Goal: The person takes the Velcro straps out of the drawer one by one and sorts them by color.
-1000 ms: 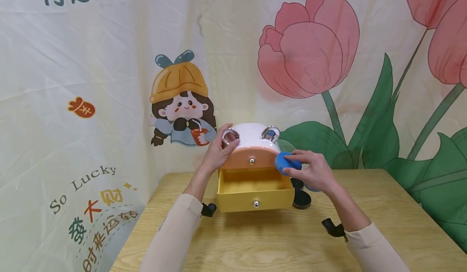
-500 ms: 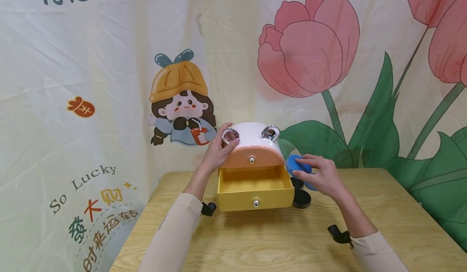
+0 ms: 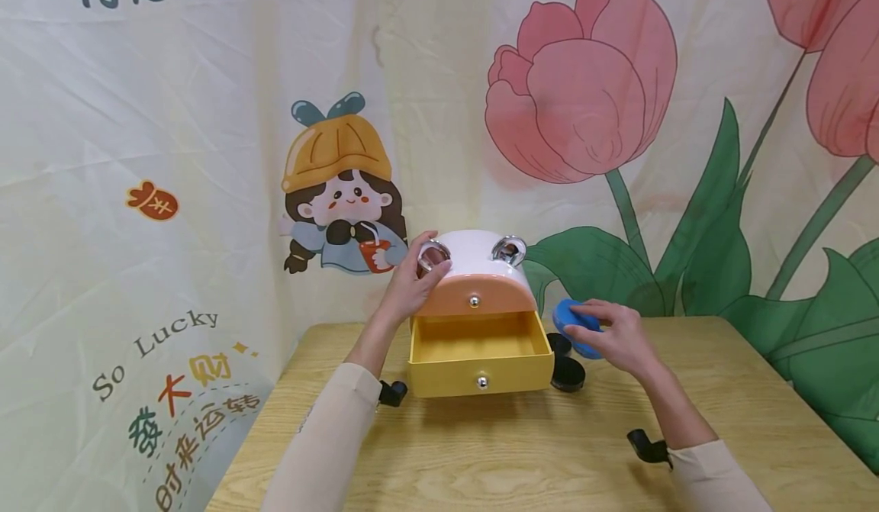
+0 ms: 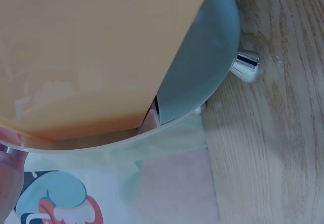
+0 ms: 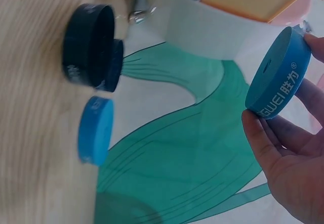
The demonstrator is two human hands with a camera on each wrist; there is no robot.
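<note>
Left arm: it reaches up and in from the bottom of the head view, in a cream sleeve (image 3: 326, 428).
Left hand: this hand (image 3: 407, 287) is up high, at the top left corner of the little chest (image 3: 474, 255).
Left grip: the thumb is in front of the silver ear (image 3: 424, 249) and a finger goes round the top, so it holds the chest there. In the left wrist view only a bit of the hand peeks in at the edge.
Right arm: it slants in from the bottom right, with the hand pointing left toward the chest.
Right hand: this hand (image 3: 623, 336) is up in the air, just past the chest's right side.
Right grip: the thumb and fingers pinch the blue roll (image 5: 278, 75) by its round edge.
Blue roll: it is tilted, off the table and apart from the chest. White letters show on its side.
Yellow drawer: the yellow drawer (image 3: 446, 379) sticks out at the front, with a shiny knob (image 3: 482, 382) on it.
Orange drawer: the orange drawer (image 3: 446, 298) is in its place above the yellow one.
On the table: two black rolls (image 5: 87, 47) are close together by the chest, and another blue roll (image 5: 95, 130) stands near them. The table (image 3: 494, 458) is wood.
Back cloth: a pink flower (image 3: 584, 85) and a cartoon girl (image 3: 339, 191).
</note>
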